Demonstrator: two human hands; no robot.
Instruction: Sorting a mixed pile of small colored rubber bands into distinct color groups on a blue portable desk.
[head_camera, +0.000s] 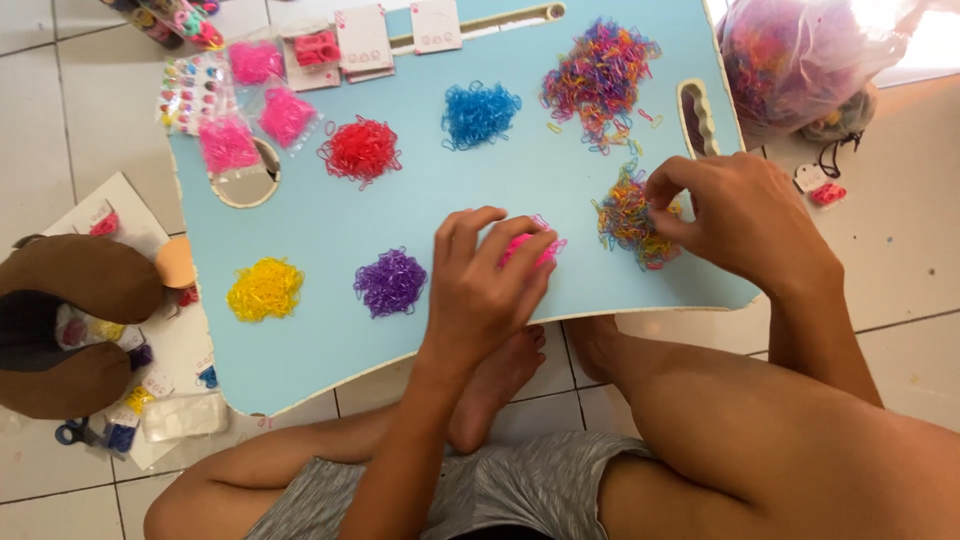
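My left hand (487, 282) rests fingers-down on a small pile of pink elastic bands (530, 249) on the light blue lap table (330, 350). My right hand (745, 218) pinches at a mixed-colour pile of bands (625, 218) near the table's right edge. Sorted piles lie around: yellow (264, 289), purple (390, 282), red (360, 151) and blue (479, 112). A larger mixed pile (600, 78) sits at the far right.
Small bags of pink bands (257, 110) and white cards (363, 40) lie along the table's far edge. A clear bag of bands (800, 55) sits on the tiled floor at right. A brown neck pillow (70, 335) and packets lie left. My crossed legs (700, 440) are below.
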